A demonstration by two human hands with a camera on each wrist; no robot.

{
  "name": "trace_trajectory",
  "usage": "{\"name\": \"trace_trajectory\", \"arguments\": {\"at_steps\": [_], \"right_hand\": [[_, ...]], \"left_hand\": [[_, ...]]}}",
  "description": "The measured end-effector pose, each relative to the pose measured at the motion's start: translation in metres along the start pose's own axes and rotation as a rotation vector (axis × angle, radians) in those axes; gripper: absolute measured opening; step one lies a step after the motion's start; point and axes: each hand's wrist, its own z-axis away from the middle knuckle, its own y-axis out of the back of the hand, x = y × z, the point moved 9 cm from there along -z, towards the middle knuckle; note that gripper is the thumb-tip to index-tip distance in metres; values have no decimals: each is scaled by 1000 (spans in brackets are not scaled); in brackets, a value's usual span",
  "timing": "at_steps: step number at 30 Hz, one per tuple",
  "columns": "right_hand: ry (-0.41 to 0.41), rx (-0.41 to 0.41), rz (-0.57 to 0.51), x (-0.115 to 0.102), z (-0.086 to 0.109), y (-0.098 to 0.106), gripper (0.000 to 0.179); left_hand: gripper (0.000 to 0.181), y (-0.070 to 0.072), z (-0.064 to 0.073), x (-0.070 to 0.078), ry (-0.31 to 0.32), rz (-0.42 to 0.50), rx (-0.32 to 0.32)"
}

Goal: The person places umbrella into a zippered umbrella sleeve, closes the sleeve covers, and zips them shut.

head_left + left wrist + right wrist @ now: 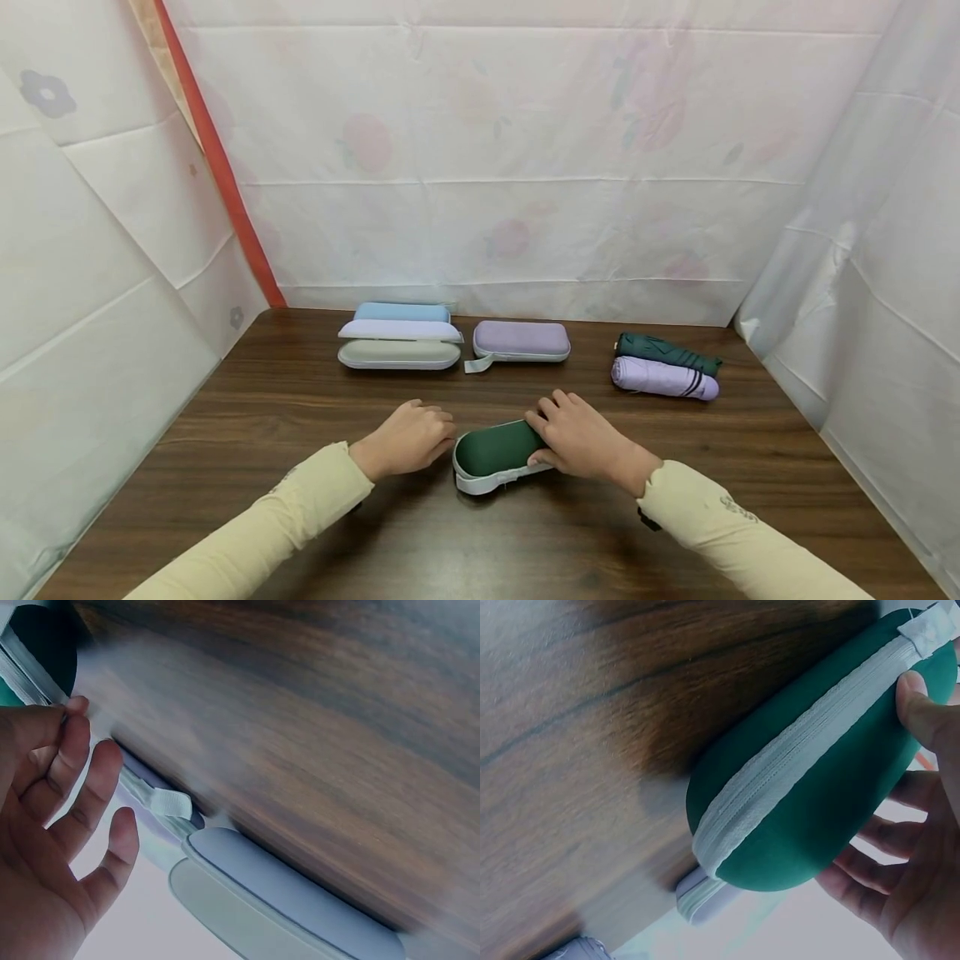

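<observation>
A dark green zip case [495, 450] with a pale grey zip band [780, 761] lies slantwise on the table in the head view. My right hand [581, 437] grips its right end, thumb along the near side and fingers over the far side. That grip also shows in the right wrist view, where the zip looks closed along the side. At the case's left end is my left hand [412, 437]. In the left wrist view its thumb and forefinger pinch together right at the zip band, with the pinched bit hidden; the other fingers [112, 765] are loosely bent.
Behind the hands, a light blue case [401, 312], a pale lavender case [401, 331] and a grey-green case [397, 353] sit in a row. A purple case [521, 338] with a strap lies beside them. Farther right are a folded dark green umbrella [667, 352] and a lavender one [663, 378].
</observation>
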Motion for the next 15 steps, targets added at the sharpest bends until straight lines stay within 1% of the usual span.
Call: {"name": "trace_trajectory", "arguments": {"at_steps": [8,15], "right_hand": [[-44,18,36,-2,2,-1,57],[-100,38,23,-1,3,-1,57]], "left_hand": [[10,2,1,0,5,6,-8],[8,5,4,-1,8,-7,0]]}}
